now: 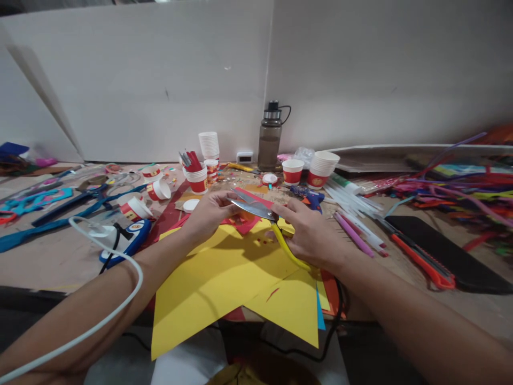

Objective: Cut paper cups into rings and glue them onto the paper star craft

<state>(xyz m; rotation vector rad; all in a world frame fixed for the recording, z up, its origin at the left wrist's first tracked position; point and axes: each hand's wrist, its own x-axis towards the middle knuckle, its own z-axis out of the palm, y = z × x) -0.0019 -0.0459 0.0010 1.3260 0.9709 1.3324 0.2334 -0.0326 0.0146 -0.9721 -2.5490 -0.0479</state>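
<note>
My right hand (308,230) is wrapped around a pair of scissors (256,209) with yellow handles. Their metal blades point left, toward my left hand (214,211). The fingers of that hand are pinched at the end of a narrow red paper strip (253,196), which lies along the blades; whether the blades are cutting into it cannot be made out. Beneath both hands, yellow paper sheets (208,267) overlap and hang past the table's front edge. Tiny red scraps dot the sheet below the scissors.
Paper cups (292,174) and a water bottle (269,144) stand at the back. A glue gun (313,199) lies behind my right hand. On the right are markers (355,235), an orange cutter (425,262) and a black phone-like slab (452,251). A white cable (138,289) crosses my left forearm.
</note>
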